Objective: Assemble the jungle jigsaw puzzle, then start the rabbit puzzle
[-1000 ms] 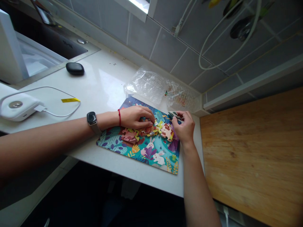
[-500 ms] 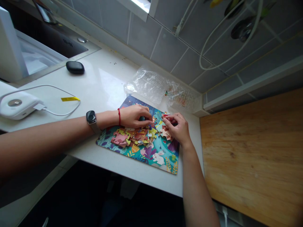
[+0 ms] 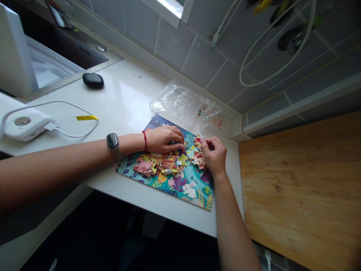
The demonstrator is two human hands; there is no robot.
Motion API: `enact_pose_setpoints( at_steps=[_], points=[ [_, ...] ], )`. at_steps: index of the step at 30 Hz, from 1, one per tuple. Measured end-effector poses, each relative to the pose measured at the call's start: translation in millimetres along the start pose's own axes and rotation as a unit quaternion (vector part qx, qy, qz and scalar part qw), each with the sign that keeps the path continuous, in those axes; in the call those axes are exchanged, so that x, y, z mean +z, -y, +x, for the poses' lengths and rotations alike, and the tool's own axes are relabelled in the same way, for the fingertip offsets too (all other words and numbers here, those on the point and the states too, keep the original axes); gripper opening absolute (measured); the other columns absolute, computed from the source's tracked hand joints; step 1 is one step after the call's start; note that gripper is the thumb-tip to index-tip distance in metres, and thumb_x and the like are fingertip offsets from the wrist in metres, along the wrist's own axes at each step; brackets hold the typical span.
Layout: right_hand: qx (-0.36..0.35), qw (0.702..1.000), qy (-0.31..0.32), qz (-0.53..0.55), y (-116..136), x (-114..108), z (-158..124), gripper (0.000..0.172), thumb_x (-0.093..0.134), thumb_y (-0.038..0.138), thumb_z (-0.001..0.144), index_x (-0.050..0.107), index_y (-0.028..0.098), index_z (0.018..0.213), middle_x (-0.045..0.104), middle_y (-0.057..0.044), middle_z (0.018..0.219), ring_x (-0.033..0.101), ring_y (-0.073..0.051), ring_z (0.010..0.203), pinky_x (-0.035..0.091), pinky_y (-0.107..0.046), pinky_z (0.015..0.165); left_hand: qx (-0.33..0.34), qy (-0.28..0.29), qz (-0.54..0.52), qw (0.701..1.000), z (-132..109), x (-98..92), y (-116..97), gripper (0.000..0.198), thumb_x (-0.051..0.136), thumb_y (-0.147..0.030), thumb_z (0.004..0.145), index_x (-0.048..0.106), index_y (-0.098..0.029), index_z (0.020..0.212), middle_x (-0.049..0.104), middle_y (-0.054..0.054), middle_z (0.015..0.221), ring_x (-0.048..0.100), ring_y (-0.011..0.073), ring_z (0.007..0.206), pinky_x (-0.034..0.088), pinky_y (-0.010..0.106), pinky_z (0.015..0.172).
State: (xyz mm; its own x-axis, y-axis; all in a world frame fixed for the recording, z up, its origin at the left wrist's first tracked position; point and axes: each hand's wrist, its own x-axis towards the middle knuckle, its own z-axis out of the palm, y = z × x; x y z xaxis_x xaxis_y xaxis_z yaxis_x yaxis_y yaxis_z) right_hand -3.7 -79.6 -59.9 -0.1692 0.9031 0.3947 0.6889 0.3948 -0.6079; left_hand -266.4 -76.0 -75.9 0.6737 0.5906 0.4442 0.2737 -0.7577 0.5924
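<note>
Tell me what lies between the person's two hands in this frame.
In the head view, loose jigsaw pieces in yellow, teal and red lie between the left hand and the right hand, on a printed puzzle board.

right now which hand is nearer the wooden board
Right. The right hand is at the puzzle pieces, close to the wooden board; the left hand is farther from it, on the pieces' other side.
</note>
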Motion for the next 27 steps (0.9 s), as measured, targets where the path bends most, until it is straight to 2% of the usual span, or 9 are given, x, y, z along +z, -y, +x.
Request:
enact_pose_setpoints(
  at_steps=[2,4,7,10,13,21,27],
  points=[
    [-0.049,0.998,0.007,-0.038,3,2,-2,0.026,0.068,0.045,0.094,0.080,0.023,0.099,0.071,-0.009,0.109,0.066,-0.026,0.105,0.054,-0.042,0.098,-0.004,0.002,0.006,1.000,-1,1.3,1,0.031,0.053,-0.035,0.108,0.080,-0.019,0.107,0.078,0.011,0.110,0.072,0.0211,0.100,0.056,0.036,0.097],
    [-0.063,0.995,0.039,-0.065,2,5,-3,0.035,0.070,0.048,0.092,0.078,0.024,0.117,0.065,-0.014,0.134,0.060,-0.032,0.127,0.047,-0.049,0.113,-0.012,-0.001,0.022,1.000,-1,2.3,2,0.033,0.052,-0.037,0.109,0.080,-0.019,0.108,0.076,0.012,0.116,0.071,0.0218,0.105,0.055,0.037,0.099],
    [-0.039,0.992,0.099,-0.067,-5,9,-4,0.047,0.067,0.052,0.094,0.073,0.025,0.132,0.058,-0.015,0.149,0.055,-0.034,0.138,0.043,-0.054,0.118,-0.028,0.003,0.067,0.997,-3,2.8,3,0.037,0.053,-0.044,0.108,0.079,-0.022,0.119,0.070,0.014,0.138,0.066,0.0271,0.123,0.048,0.043,0.111],
    [-0.024,0.990,0.125,-0.052,-11,11,-3,0.043,0.064,0.051,0.096,0.073,0.027,0.130,0.063,-0.014,0.144,0.059,-0.033,0.135,0.045,-0.053,0.117,-0.035,0.042,0.096,0.994,-3,2.3,4,0.041,0.050,-0.052,0.108,0.077,-0.028,0.128,0.064,0.010,0.149,0.057,0.0307,0.138,0.040,0.048,0.119],
    [-0.026,0.991,0.121,-0.041,-12,12,-2,0.038,0.065,0.049,0.095,0.076,0.026,0.124,0.068,-0.013,0.134,0.064,-0.031,0.128,0.048,-0.050,0.114,-0.043,0.064,0.104,0.992,-3,2.0,4,0.043,0.046,-0.054,0.109,0.077,-0.030,0.128,0.064,0.007,0.151,0.054,0.0308,0.142,0.037,0.048,0.120],
    [-0.025,0.994,0.105,-0.014,-6,9,-1,0.027,0.064,0.045,0.096,0.078,0.026,0.109,0.071,-0.011,0.123,0.068,-0.028,0.119,0.052,-0.044,0.108,-0.039,0.034,0.104,0.993,-4,4.9,5,0.042,0.047,-0.052,0.109,0.077,-0.029,0.127,0.067,0.008,0.145,0.060,0.0294,0.135,0.039,0.044,0.117],
    [-0.019,0.996,0.080,-0.023,-4,8,-1,0.022,0.062,0.042,0.097,0.075,0.025,0.088,0.073,-0.008,0.103,0.069,-0.026,0.103,0.052,-0.041,0.098,-0.041,0.038,0.106,0.993,-4,4.2,5,0.042,0.046,-0.050,0.109,0.076,-0.028,0.129,0.068,0.009,0.143,0.060,0.0310,0.134,0.039,0.045,0.116]
  ],
)
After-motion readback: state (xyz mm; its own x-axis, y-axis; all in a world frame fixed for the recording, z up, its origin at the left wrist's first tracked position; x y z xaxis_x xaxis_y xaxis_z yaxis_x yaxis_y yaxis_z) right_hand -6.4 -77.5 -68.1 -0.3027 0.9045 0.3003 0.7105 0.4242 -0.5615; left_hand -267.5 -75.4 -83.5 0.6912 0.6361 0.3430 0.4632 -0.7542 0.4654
